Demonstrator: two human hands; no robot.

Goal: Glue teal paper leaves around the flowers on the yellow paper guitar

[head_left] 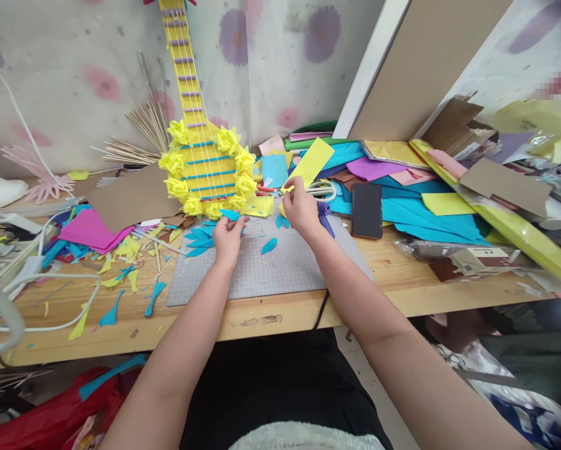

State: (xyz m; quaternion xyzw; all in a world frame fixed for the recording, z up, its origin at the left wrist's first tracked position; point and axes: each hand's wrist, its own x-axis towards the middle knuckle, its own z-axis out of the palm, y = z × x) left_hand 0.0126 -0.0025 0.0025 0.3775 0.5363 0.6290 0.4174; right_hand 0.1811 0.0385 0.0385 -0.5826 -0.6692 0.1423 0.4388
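My left hand (228, 237) is closed in a pinch on a blue paper leaf (230, 214), just above the grey cutting mat (261, 281). Beside it on the mat lies a pile of more blue paper leaves (199, 241), and a single leaf (269, 246) rests between my hands. My right hand (301, 206) is pinched on a yellow paper strip (314, 161) that slants up and to the right. Partly hidden behind that hand is a blue-purple glue gun (326, 217). A yellow paper guitar (205, 162) ringed with yellow paper flowers leans at the back.
A black phone (367, 211) lies right of the mat, before heaped blue paper (430, 203). Paper scraps (132, 250) and a brown cardboard piece (125, 194) lie left. White cables (69, 275) coil at the far left. Wooden sticks (146, 128) stand behind.
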